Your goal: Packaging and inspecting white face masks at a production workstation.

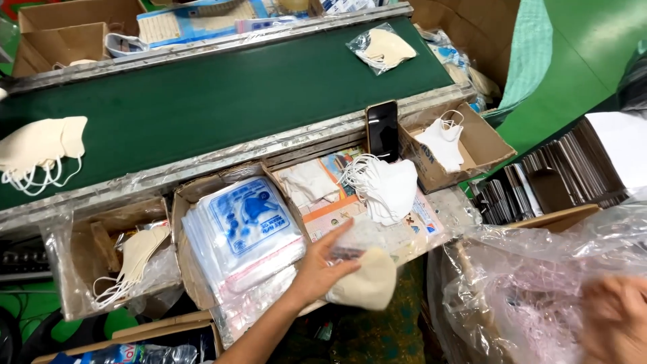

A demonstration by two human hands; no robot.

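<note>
Green belt (222, 94) carries a bagged mask (383, 48) at its far right end and loose masks (40, 145) at its left edge. Left hand (322, 266) grips a bagged beige mask (364, 280) beside the bag stack (242, 232). Right hand (617, 320) sits blurred behind plastic (532, 283); fingers unclear.

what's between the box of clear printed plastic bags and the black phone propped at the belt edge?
Head view: loose white masks on a colourful printed sheet, plus a pile of white masks below the black phone, right of the bag box.
</note>
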